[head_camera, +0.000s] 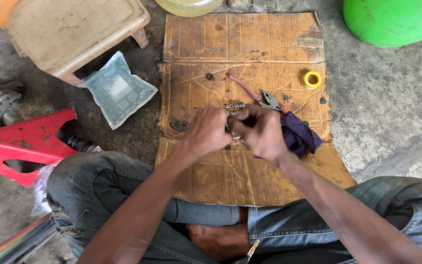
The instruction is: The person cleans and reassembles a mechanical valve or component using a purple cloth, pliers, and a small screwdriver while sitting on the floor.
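— Where's the part they're working on?

— Held up over the middle of the cardboard sheet (250, 176) that lies on the concrete floor. It's a small metal part (231, 128), pinched between both hands, and a coiled metal spring (234, 106) shows just past the knuckles, toward the sheet's far edge.

— Which hand has it?

— Both. The left hand (207, 131) comes in from the left with its grip closed tight on the part; the right hand (261, 132) meets it from the right, fingers curled around the same piece. The hands touch, so neither is nearer.

— Which way does it run?

— The spring's long axis lies roughly left to right, across the line of the forearms. The part itself is mostly hidden by the fingers; I can't tell its shape, only that it is grey metal and small.

— What lies around it?

— Pliers (268, 101) with pink handles just beyond the right hand, a purple cloth (299, 134) touching its right side, a yellow tape roll (311, 79) near the sheet's far right corner, and a small dark washer (210, 76) toward the far edge. Off the sheet's left edge sit a clear plastic pouch (118, 90) and a red metal frame (25, 142).
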